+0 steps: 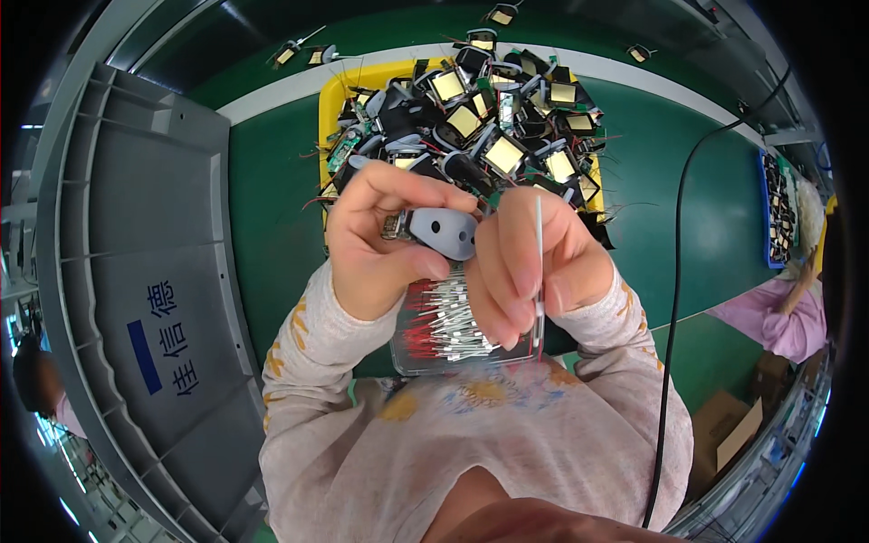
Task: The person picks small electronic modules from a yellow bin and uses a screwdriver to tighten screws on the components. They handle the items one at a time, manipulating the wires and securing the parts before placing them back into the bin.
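My left hand (376,240) is closed around a small grey plastic device housing (444,232) with round dark holes in its face. A bit of circuit board shows at the housing's left end. Close beside it, my right hand (541,262) pinches a thin white lead (539,237) that stands upright between the fingers. The fingers of the right hand are next to the housing's right end; whether they touch it I cannot tell. Below both hands lies a clear tray (407,369) of similar white leads (457,317) with red ends, partly hidden by the right hand.
Beyond my hands, a yellow bin (330,100) is heaped with black and grey device parts (471,118) and loose wires. A large grey crate (199,244) stands at the left. A black cable (679,271) hangs down on the right, near a blue bin (768,208) and another person's pink sleeve (778,317).
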The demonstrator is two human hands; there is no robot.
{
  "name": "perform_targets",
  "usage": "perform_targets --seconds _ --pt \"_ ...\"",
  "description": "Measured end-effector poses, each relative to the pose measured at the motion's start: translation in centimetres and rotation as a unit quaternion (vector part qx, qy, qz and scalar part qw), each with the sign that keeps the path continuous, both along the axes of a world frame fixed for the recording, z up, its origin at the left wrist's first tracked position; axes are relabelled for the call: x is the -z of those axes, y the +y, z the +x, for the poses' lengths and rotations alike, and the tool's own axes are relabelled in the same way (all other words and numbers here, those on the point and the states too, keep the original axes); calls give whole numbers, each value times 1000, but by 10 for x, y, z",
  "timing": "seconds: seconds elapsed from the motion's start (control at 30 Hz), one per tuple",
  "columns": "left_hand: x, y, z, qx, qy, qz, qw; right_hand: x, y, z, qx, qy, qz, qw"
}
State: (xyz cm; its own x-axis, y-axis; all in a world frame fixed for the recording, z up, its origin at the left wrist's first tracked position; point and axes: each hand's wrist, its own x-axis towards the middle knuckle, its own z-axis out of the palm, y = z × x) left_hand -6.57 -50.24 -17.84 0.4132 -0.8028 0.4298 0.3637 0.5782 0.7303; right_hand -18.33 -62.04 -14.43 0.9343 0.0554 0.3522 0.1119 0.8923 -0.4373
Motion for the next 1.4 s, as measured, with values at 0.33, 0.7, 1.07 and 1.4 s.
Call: perform_targets --seconds 0.33,0.7,1.07,1.4 --pt "-15 -1 -6 -34 6 71 997 -2 -4 2 101 28 -20 994" --pt "-25 0 8 53 14 185 981 5 -14 3 194 69 -105 973" --pt "-17 0 -4 -183 -227 65 954 -22 -11 -21 564 -123 -579 575" --pt "-10 -3 1 -209 -271 19 940 -33 -12 -27 515 -93 -620 584"
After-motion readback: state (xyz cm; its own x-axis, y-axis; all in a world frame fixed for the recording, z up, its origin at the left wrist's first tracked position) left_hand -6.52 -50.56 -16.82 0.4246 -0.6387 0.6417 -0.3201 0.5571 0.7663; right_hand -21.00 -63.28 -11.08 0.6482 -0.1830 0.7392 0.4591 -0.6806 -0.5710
